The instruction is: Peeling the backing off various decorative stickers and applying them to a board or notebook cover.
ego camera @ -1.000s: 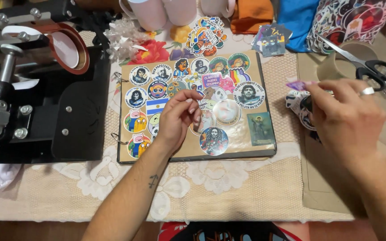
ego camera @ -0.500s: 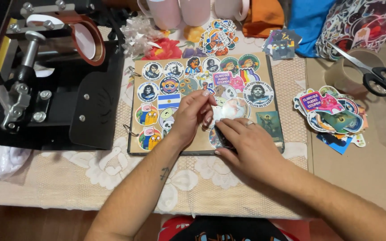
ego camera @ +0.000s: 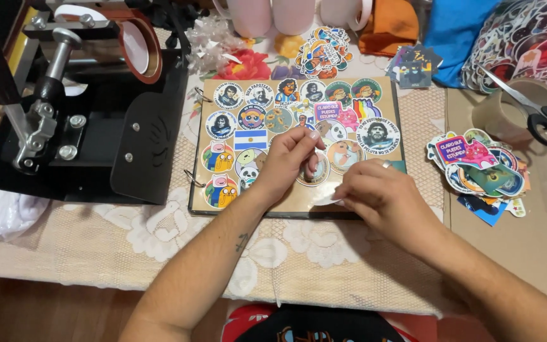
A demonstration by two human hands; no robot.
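My table (ego camera: 527,247) shows bare tan wood on its right part, while a cream lace tablecloth (ego camera: 159,240) covers the rest. On the cloth lie the black mug press (ego camera: 77,120), the ring-bound sticker board (ego camera: 299,142) and pink mugs (ego camera: 273,16) at the far edge. On the bare wood sit a loose pile of stickers (ego camera: 479,168), a tape roll (ego camera: 508,111) and black-handled scissors (ego camera: 539,114).

Press (ego camera: 90,120) left of sticker board (ego camera: 299,136)
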